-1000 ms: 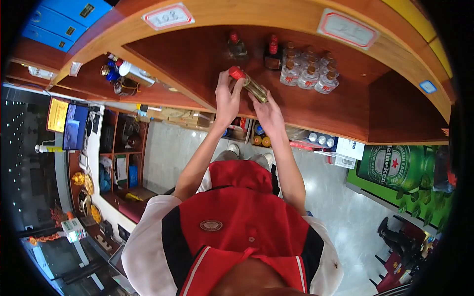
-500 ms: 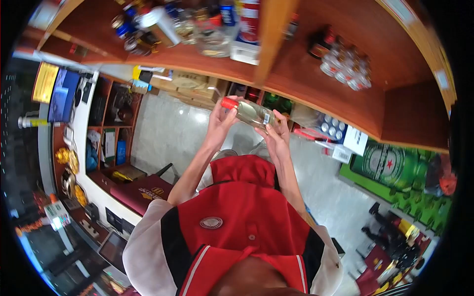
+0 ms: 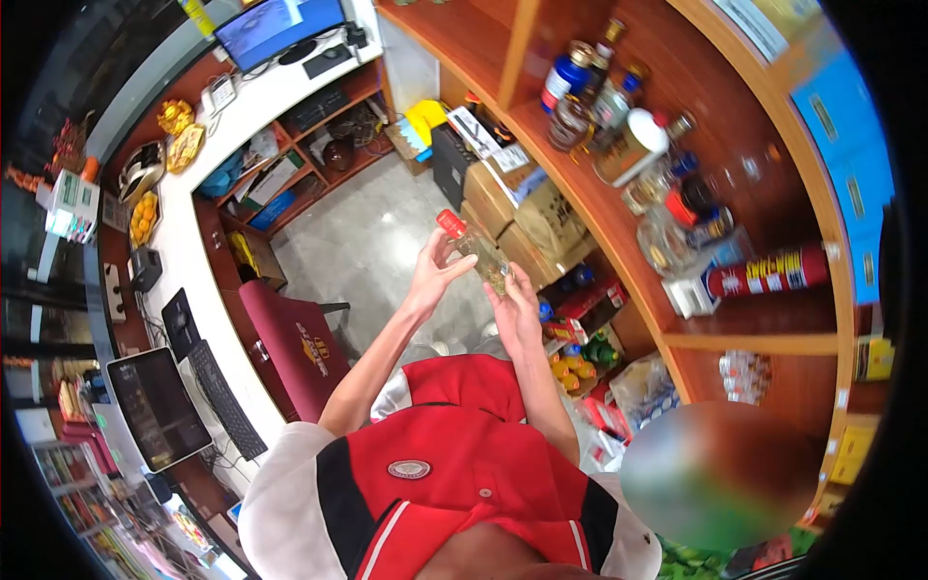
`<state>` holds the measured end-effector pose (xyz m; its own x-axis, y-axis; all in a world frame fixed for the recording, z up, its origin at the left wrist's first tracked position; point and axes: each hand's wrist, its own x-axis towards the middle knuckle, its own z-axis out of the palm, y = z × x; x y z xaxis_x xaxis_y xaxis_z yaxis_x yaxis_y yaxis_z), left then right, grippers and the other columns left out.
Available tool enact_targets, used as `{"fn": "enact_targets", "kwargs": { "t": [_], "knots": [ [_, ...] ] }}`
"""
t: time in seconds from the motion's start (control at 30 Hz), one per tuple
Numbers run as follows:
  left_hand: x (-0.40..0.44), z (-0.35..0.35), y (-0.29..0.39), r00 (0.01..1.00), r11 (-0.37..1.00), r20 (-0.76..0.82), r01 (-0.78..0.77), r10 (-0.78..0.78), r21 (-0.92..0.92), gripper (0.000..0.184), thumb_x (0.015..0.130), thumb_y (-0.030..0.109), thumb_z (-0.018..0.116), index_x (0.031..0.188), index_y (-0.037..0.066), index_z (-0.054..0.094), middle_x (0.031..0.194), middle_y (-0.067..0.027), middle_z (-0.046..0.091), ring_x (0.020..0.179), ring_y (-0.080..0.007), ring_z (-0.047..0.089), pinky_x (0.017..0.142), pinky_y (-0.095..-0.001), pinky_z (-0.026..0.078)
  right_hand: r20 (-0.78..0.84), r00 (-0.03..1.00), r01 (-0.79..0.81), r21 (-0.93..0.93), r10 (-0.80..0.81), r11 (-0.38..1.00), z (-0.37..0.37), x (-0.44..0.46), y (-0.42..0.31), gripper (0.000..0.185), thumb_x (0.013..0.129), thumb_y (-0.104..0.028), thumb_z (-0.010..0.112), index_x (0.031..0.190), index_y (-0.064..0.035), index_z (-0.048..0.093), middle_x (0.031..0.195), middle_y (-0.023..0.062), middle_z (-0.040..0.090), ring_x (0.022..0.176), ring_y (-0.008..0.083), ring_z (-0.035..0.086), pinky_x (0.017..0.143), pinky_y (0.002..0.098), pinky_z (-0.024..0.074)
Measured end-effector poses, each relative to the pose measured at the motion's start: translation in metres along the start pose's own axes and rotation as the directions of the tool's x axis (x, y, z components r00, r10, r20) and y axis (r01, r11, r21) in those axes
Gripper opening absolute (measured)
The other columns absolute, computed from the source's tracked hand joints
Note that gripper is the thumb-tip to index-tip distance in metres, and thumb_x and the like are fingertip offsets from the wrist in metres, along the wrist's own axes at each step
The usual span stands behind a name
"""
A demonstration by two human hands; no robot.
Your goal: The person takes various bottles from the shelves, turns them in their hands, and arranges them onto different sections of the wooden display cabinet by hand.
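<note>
A clear glass bottle [image 3: 488, 263] with a red cap [image 3: 450, 223] is held between both hands, tilted, its cap toward the upper left. My left hand [image 3: 437, 271] has its fingers round the neck end, just below the cap. Around the base end, my right hand [image 3: 515, 298] is closed on the same bottle. To the right, a wooden shelf [image 3: 619, 227] carries several other bottles, among them a blue one [image 3: 568, 75], and a red tube-shaped container [image 3: 768, 272].
At the left, a white counter [image 3: 217, 338] holds a monitor [image 3: 159, 406] and a keyboard [image 3: 224, 398]. A dark red chair [image 3: 290, 348] stands beside it. Cardboard boxes [image 3: 488, 198] sit below the shelf. A blurred round patch [image 3: 720, 474] covers the lower right.
The view has swung toward the counter side. Both hands have brought the bottle away from the shelf with the small bottles and hold it over the floor area.
</note>
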<state>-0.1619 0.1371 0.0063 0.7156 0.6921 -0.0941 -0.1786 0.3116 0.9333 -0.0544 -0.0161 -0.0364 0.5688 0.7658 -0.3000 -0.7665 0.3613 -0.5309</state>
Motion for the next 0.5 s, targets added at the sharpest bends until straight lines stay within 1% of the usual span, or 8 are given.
{"fn": "enact_targets", "kwargs": {
  "t": [0.1,0.17,0.2,0.27,0.33,0.4,0.47,0.5],
  "knots": [
    [0.031,-0.034,0.012,0.994,0.994,-0.071,-0.086,0.081,-0.062,0.064,0.09,0.006,0.082,0.145,0.005,0.05,0.147,-0.0111,0.056,0.139,-0.0244,0.053,0.114,-0.0416,0.045,0.037,0.996,-0.084,0.023,0.083,0.996,0.032,0.048,0.018,0.032,0.105,-0.005,0.059,0.137,-0.0066,0.053,0.133,0.0123,0.063,0.124,0.0268,0.065,0.105,0.0447,0.0566],
    [0.056,-0.05,0.025,0.988,0.992,-0.103,-0.119,0.113,-0.047,0.064,0.089,0.007,0.083,0.144,0.004,0.05,0.146,-0.0126,0.057,0.138,-0.0249,0.054,0.115,-0.0409,0.044,0.063,0.989,-0.133,0.027,0.131,0.991,0.054,0.081,0.024,0.029,0.107,-0.007,0.057,0.136,-0.0045,0.054,0.135,0.017,0.062,0.125,0.0312,0.065,0.103,0.043,0.0594],
    [0.07,-0.057,0.034,0.984,0.99,-0.12,-0.138,0.133,-0.028,0.064,0.089,0.008,0.083,0.144,0.003,0.051,0.145,-0.0141,0.058,0.137,-0.0255,0.056,0.117,-0.0402,0.043,0.078,0.987,-0.14,0.022,0.138,0.99,0.065,0.098,0.024,0.029,0.107,-0.007,0.057,0.136,-0.0045,0.054,0.135,0.017,0.062,0.125,0.0312,0.065,0.103,0.043,0.0594],
    [0.105,-0.069,0.047,0.974,0.986,-0.152,-0.168,0.166,-0.001,0.062,0.088,0.006,0.084,0.141,0.003,0.052,0.143,-0.0127,0.059,0.134,-0.0246,0.057,0.114,-0.0396,0.045,0.141,0.978,-0.15,-0.032,0.153,0.988,0.086,0.134,0.021,0.029,0.108,-0.013,0.056,0.136,-0.0054,0.053,0.138,0.0171,0.061,0.126,0.0326,0.064,0.107,0.0475,0.0557],
    [0.14,-0.08,0.059,0.963,0.981,-0.187,-0.192,0.196,0.036,0.06,0.087,0.005,0.085,0.139,0.003,0.054,0.14,-0.0113,0.061,0.13,-0.0237,0.059,0.111,-0.0389,0.047,0.166,0.967,-0.185,-0.06,0.193,0.981,0.112,0.169,0.013,0.032,0.108,-0.016,0.055,0.139,-0.0058,0.052,0.14,0.0168,0.058,0.129,0.0331,0.062,0.109,0.0499,0.0532],
    [0.184,-0.09,0.073,0.925,0.934,-0.169,-0.311,0.34,0.176,0.058,0.085,0.005,0.086,0.136,0.003,0.057,0.135,-0.0104,0.064,0.125,-0.0215,0.061,0.11,-0.0381,0.048,0.207,0.953,-0.209,-0.086,0.222,0.974,0.129,0.213,0.01,0.035,0.108,-0.019,0.055,0.141,-0.0063,0.051,0.143,0.0165,0.056,0.132,0.0335,0.059,0.111,0.0523,0.0507],
    [0.225,-0.098,0.089,0.902,0.91,-0.187,-0.346,0.389,0.227,0.057,0.085,0.006,0.087,0.135,0.002,0.058,0.132,-0.0093,0.066,0.122,-0.0198,0.062,0.109,-0.0372,0.048,0.185,0.973,-0.098,-0.202,0.137,0.974,0.136,0.259,0.016,0.046,0.106,-0.028,0.056,0.147,-0.0071,0.049,0.15,0.0132,0.055,0.14,0.0332,0.051,0.114,0.05,0.0441],
    [0.244,-0.102,0.099,0.895,0.899,-0.196,-0.343,0.401,0.273,0.057,0.085,0.006,0.086,0.135,0.003,0.058,0.131,-0.0094,0.066,0.123,-0.0197,0.061,0.111,-0.0378,0.046,0.182,0.981,-0.022,-0.248,0.069,0.969,0.146,0.278,0.015,0.048,0.102,-0.023,0.062,0.145,-0.0062,0.05,0.148,0.0128,0.054,0.139,0.0302,0.05,0.114,0.0462,0.0435]
  ]
}}
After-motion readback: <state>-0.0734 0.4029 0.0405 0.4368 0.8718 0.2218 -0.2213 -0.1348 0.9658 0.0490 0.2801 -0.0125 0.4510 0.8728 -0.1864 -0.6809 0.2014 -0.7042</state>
